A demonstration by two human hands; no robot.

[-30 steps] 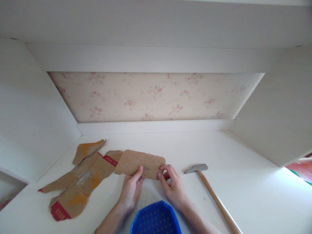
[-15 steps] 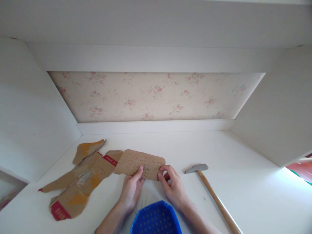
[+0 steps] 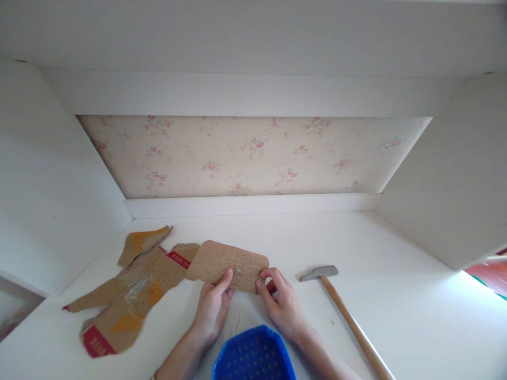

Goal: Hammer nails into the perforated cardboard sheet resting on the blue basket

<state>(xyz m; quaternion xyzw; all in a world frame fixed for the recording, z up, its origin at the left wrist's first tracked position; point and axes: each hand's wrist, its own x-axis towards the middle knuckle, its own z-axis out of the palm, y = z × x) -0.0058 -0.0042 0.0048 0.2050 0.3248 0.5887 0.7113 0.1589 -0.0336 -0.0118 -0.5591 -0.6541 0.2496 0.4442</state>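
we pinch hole-dotted cardboard piece (image 3: 227, 259), left hand (image 3: 213, 307), right hand (image 3: 283, 303) both closed on it; hammer (image 3: 348, 317) at its four o'clock.

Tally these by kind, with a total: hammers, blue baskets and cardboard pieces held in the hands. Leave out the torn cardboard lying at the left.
Held cardboard piece: 1
Hammer: 1
Blue basket: 1
Total: 3

The card (image 3: 227, 258) is matt brown cardboard, pricked with holes; the scraps (image 3: 119, 323) are cardboard too (rough at the torn edges, with glossy clear tape (image 3: 138, 290)). The hammer (image 3: 357, 328) has a dull metal head (image 3: 320, 272) and wooden handle. The basket (image 3: 257, 333) looks plastic, the counter (image 3: 420, 306) smooth.
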